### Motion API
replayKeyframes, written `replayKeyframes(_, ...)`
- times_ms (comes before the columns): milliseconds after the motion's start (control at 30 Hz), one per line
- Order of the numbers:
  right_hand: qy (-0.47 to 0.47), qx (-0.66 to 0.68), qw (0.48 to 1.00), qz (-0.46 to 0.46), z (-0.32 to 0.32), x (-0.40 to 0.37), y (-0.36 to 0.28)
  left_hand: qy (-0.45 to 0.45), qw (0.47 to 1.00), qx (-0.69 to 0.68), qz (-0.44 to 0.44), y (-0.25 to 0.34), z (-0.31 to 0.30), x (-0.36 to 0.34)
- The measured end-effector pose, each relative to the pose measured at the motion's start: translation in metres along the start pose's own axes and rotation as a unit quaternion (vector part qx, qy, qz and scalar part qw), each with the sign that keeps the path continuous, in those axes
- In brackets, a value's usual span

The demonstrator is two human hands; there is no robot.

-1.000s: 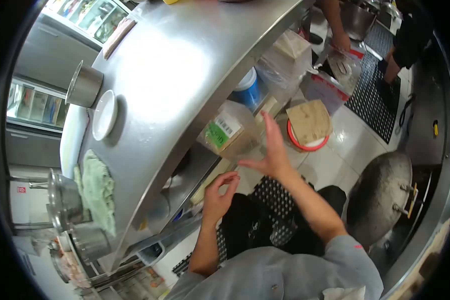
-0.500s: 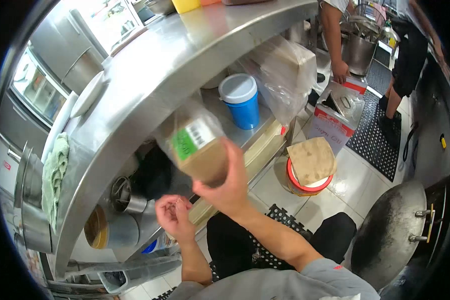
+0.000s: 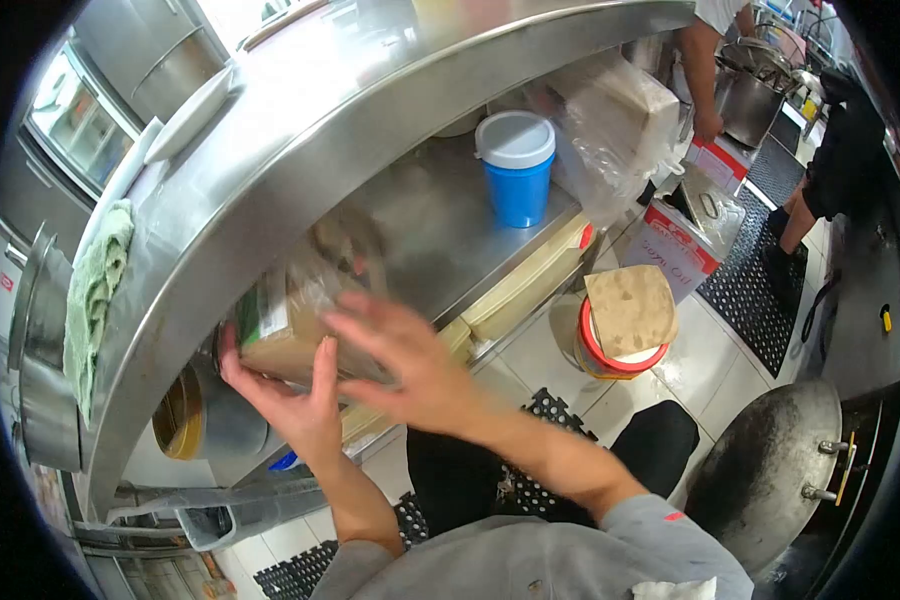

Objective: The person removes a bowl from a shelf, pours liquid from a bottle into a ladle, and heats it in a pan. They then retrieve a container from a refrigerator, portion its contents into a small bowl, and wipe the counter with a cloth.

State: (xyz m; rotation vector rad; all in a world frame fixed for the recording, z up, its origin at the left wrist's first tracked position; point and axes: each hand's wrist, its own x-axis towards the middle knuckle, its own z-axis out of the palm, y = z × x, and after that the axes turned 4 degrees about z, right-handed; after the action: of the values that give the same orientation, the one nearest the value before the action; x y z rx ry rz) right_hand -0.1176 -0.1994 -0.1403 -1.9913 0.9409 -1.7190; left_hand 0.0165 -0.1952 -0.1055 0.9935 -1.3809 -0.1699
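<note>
A clear plastic bag of brown stuff with a green and white label (image 3: 275, 325) is at the lower shelf (image 3: 440, 235) under the curved steel counter (image 3: 300, 150). My left hand (image 3: 295, 405) cups the bag from below and the near side. My right hand (image 3: 410, 370) lies against its right side with the fingers spread. The bag is held between both hands, and its far end is hidden in the shadow under the counter.
A blue tub with a white lid (image 3: 515, 165) and a plastic-wrapped box (image 3: 620, 115) stand on the shelf. On the floor are a red-rimmed bucket under cardboard (image 3: 625, 320), an oil tin (image 3: 682, 248) and a wok (image 3: 770, 470). Another person (image 3: 840, 160) stands at the back right.
The bag has gone from my raised right hand down and left, under the counter. My left hand, held free before, now grips it from below. The view has tilted toward the shelf.
</note>
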Motion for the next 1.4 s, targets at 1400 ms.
replayKeyframes(1400, -0.009, -0.459, 0.881, -0.113, -0.088, 0.175, 0.243, -0.014, 0.952, 0.300, 0.052, 0.020, 0.014, -0.001)
